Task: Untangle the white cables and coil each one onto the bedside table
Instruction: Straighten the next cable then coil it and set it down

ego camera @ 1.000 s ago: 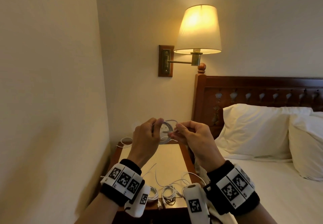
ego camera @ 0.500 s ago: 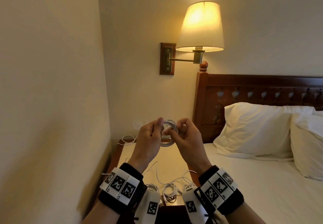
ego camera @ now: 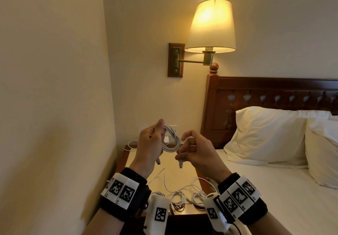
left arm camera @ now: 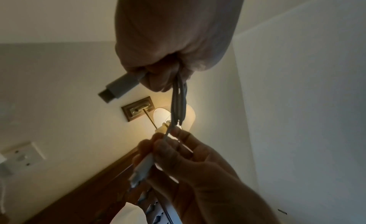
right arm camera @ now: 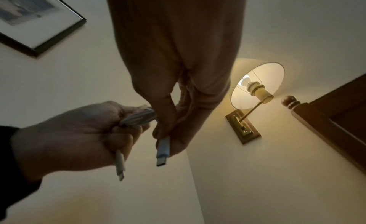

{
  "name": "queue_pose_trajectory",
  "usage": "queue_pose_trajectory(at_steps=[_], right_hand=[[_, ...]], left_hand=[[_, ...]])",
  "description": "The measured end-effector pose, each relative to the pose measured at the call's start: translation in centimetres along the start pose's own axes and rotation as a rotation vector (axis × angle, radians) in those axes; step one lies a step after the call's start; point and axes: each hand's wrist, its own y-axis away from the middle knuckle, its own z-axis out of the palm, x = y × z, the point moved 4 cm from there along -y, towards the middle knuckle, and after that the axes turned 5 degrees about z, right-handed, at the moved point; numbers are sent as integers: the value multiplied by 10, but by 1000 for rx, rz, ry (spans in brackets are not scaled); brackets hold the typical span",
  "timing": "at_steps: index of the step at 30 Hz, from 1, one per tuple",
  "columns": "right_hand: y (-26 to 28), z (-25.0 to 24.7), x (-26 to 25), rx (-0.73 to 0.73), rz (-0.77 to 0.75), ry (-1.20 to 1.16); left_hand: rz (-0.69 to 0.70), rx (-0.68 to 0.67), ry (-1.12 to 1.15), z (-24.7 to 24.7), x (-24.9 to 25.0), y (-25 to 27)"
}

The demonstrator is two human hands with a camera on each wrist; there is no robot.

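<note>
I hold a small coil of white cable [ego camera: 172, 141] in the air above the bedside table [ego camera: 182, 174]. My left hand [ego camera: 155, 135] grips one side of the coil [left arm camera: 178, 102], and one plug [left arm camera: 118, 88] sticks out below its fingers. My right hand [ego camera: 186, 148] pinches the cable's other end just to the right of the coil, with that plug [right arm camera: 163, 150] pointing down. Near the table's front edge lie several other white cables [ego camera: 177, 198], loosely coiled and crossing one another.
A further white cable [ego camera: 131, 144] lies at the table's back left, below a wall socket [ego camera: 172, 127]. A lit wall lamp [ego camera: 210, 26] hangs above. The bed with its pillows [ego camera: 265, 135] and dark headboard [ego camera: 274, 92] is on the right, and a wall [ego camera: 54, 106] is close on the left.
My hands have drawn slightly apart. The right hand has come off the coil and now holds the free plug end lower, while the left hand keeps the coil.
</note>
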Motion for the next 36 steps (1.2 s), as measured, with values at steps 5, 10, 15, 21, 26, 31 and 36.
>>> queue_pose_trajectory(at_steps=[5,10,15,21,26,31,36], right_hand=[[4,-1,2,-190,51,8],[6,2,-4,-117,188,-418],[-1,-3,-2,65,158,-448],[-2,-22,-8,101,166,-482],[-5,-19,-14,46,181,-559],[-5,-1,-12,-40,216,-674],[-9,3,-6,-16,231,-656]], left_hand=[[35,29,-126,3,-1,4],[87,8,-168,8,1,2],[117,-72,-169,-1,0,-4],[251,-94,-308,-32,-12,-14],[313,-59,-414,-36,-25,-7],[-99,2,198,-20,-26,-6],[-414,-143,578,2,-25,8]])
